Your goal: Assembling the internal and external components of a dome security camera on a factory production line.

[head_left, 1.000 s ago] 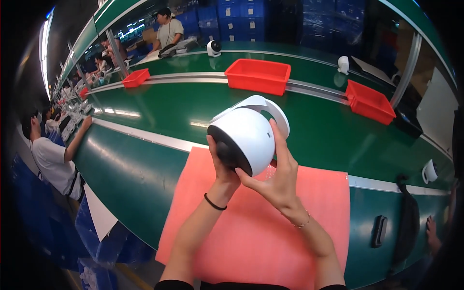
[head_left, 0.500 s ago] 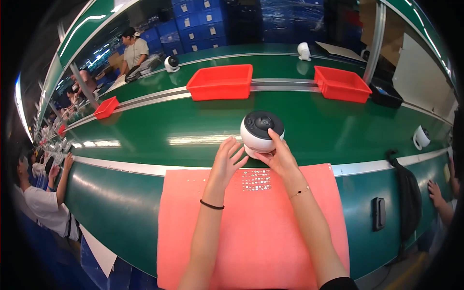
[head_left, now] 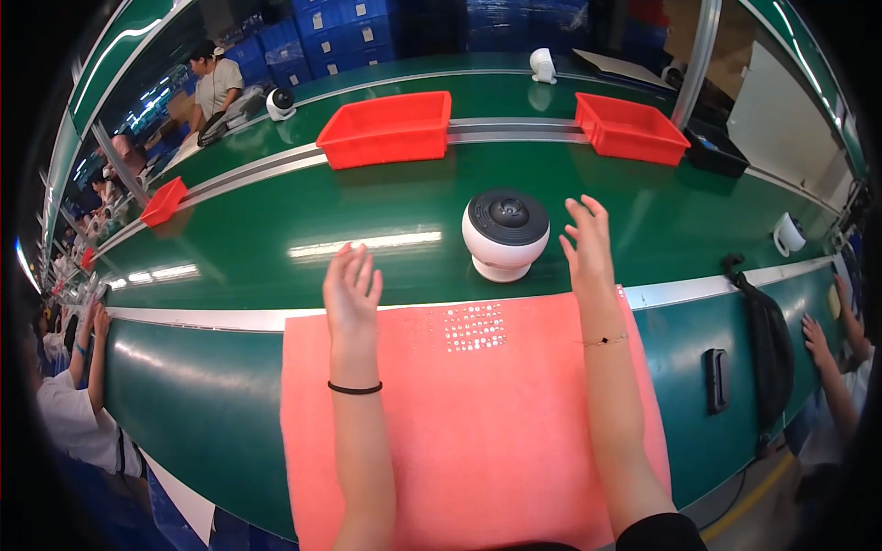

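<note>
- While the left hand and right hand are hovering empty, a white, black-faced camera is standing on the green worktop, at nine o'clock from the right hand.
- Both hands' fingers are hanging apart — a sideways brush could tip the camera's rounded body.
- Toward six o'clock, shiny pieces are lying on the pink mat; a dragging wrist could scatter them.

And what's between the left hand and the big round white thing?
Just shiny green surface, with a bright streak, lies between the left hand and the white device in the head view.
</note>
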Tool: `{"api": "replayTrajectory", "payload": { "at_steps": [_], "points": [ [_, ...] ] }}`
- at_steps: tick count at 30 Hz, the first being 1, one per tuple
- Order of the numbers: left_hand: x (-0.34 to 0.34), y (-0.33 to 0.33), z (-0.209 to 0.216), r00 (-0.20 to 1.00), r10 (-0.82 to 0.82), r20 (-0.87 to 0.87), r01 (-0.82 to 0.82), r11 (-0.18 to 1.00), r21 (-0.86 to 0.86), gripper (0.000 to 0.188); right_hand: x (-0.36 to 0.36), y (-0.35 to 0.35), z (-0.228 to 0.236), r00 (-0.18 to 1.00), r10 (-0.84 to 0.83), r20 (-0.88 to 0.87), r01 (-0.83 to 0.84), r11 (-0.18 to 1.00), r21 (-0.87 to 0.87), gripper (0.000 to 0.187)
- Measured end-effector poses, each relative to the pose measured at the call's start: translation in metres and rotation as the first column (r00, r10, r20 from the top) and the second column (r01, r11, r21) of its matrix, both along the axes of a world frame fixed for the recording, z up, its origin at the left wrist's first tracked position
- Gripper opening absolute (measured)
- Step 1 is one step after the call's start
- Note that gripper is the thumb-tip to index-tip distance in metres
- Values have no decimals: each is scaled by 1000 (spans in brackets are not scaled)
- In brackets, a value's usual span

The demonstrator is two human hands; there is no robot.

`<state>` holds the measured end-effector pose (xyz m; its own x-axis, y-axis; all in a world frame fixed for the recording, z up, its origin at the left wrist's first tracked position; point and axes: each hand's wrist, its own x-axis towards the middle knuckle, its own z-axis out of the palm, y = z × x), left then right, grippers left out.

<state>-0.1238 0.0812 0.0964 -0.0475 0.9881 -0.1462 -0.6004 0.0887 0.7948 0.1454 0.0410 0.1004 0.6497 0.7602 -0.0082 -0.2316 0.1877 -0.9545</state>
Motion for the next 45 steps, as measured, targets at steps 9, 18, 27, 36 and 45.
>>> {"api": "replayTrajectory", "payload": {
  "at_steps": [9,18,27,36,45],
  "points": [
    [75,-47,1,983,-75,-167,110,972,207,43,-118,-12,-16,824,177,538,-342,913,222,42],
    [93,-64,-3,996,-58,72,56,998,31,38,-140,-35,-10,810,525,261,-562,822,94,46],
    [86,-63,-7,996,-83,44,78,992,103,38,-140,-38,-1,824,532,196,-560,817,137,41],
    [84,-70,2,984,-146,100,138,987,79,39,-103,-34,19,569,427,703,-597,802,-3,30],
    [78,-69,32,971,-227,-73,234,965,117,38,27,-61,45,208,286,935,258,906,-335,20]
  ]
}}
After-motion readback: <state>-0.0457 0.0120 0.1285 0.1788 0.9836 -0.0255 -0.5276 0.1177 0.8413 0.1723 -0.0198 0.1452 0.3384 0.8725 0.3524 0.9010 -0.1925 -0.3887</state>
